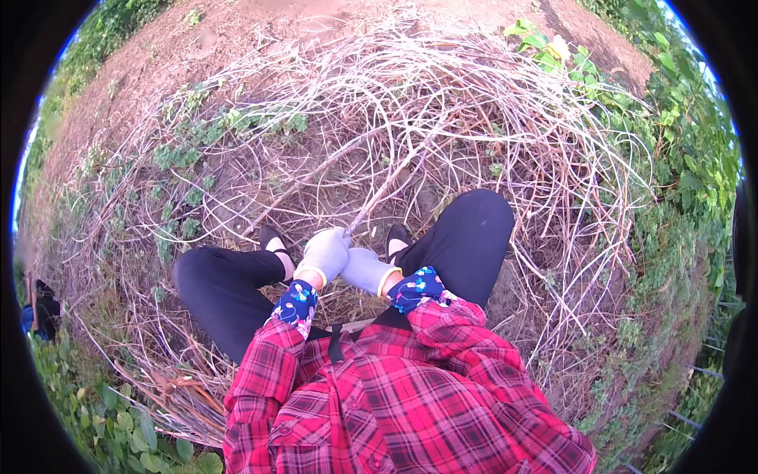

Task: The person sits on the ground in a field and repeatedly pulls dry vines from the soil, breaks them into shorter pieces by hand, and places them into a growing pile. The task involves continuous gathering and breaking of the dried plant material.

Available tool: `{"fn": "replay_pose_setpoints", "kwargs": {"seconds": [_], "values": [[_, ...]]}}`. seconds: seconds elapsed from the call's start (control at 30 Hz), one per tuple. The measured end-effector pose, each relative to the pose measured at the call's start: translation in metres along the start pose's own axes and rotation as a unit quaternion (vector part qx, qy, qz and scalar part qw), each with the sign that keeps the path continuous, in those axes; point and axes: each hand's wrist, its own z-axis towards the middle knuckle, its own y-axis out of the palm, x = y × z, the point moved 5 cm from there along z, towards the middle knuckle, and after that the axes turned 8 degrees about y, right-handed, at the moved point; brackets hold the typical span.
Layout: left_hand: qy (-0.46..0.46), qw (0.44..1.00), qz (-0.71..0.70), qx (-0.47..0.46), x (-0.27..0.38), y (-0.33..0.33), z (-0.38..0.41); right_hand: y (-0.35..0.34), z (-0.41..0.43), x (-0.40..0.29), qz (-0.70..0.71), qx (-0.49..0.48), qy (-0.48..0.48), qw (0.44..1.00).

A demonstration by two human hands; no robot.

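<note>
My left hand [324,256], in a pale knitted work glove with a yellow cuff edge, is closed around the near end of a long woody branch [388,183]. Pressed against it is my right hand [368,269], gloved alike and closed at the same end. The fingers of both hands are mostly hidden from above. From the hands the branch slants up and right into a big tangled heap of dry vine cuttings [485,101]. Another thick branch [314,172] lies on the ground left of it.
My bent knees and black shoes [398,238] flank the hands. A bundle of cut stems [189,397] lies at lower left. Green weeds [177,157] grow among the cuttings, and leafy vines [699,160] stand at right. A dark object [46,311] shows at the far left.
</note>
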Motion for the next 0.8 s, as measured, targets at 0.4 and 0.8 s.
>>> {"fn": "replay_pose_setpoints", "kwargs": {"seconds": [0.4, 0.8], "values": [[-0.05, 0.992, 0.11, 0.024, -0.007, -0.147, -0.035, -0.037, -0.016, -0.026, 0.557, -0.057, 0.291, 0.776], [-0.199, 0.877, 0.424, 0.106, -0.112, -0.289, -0.215, -0.03, -0.005, -0.036, 0.475, -0.04, 0.296, 0.828]]}}
